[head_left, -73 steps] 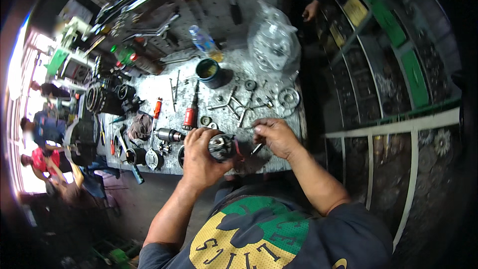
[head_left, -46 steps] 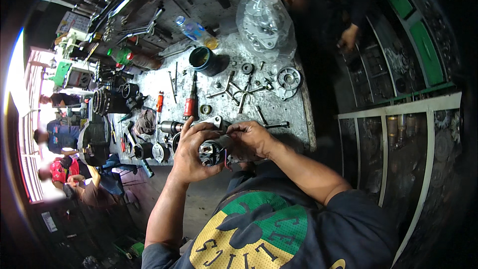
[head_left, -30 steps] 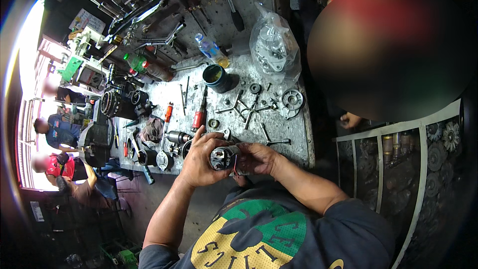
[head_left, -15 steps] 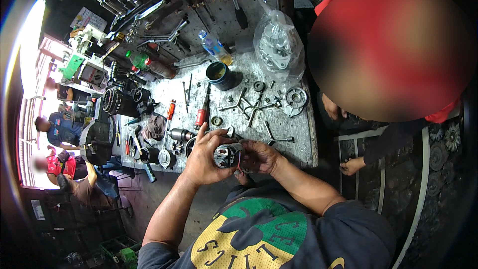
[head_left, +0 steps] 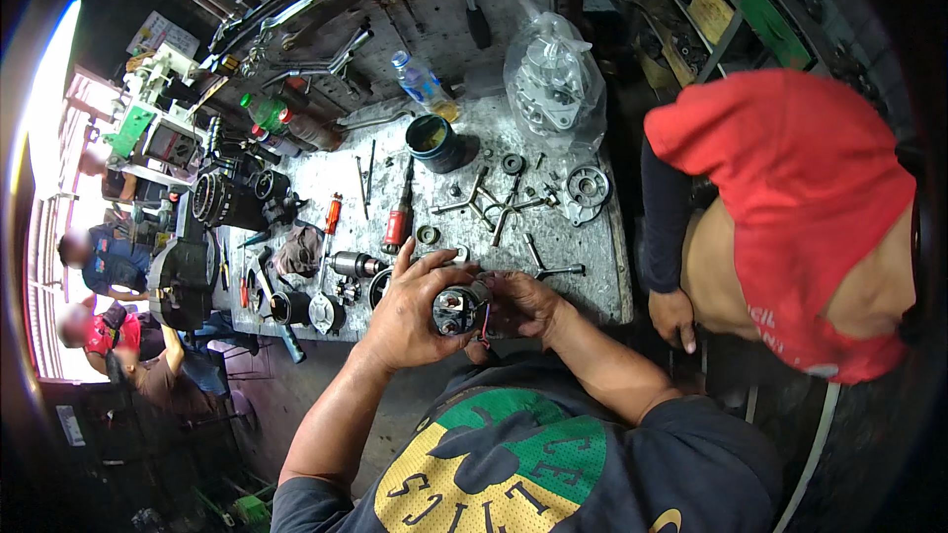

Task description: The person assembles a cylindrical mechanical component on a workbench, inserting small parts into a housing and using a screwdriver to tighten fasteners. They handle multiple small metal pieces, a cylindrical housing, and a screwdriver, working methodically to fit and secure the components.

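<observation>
Over the bench's near edge, my left hand [head_left: 400, 314] curls around a short cylindrical metal motor part [head_left: 456, 308]. Its open end, with small fittings inside, faces up toward me, and a thin red wire hangs at its right side. My right hand [head_left: 525, 304] grips the same part from the right; some of its fingers are hidden behind it. Just beyond the left hand lie a motor armature [head_left: 355, 265] and a small ring [head_left: 428, 235]. Y-shaped wrenches [head_left: 502, 215] rest past the hands, near a round metal end cover [head_left: 587, 190].
On the worn bench [head_left: 612, 286] stand a dark tin [head_left: 434, 143], a bottle with amber liquid [head_left: 427, 87] and a bag of metal parts [head_left: 555, 79]. A red-bodied tool [head_left: 397, 227] and a red-handled screwdriver [head_left: 334, 214] lie leftward. A person in red [head_left: 790, 188] bends close at right.
The person at the right has bent lower and shifted downward, uncovering shelves behind. Both my hands keep their hold on the motor part, which has barely moved.
</observation>
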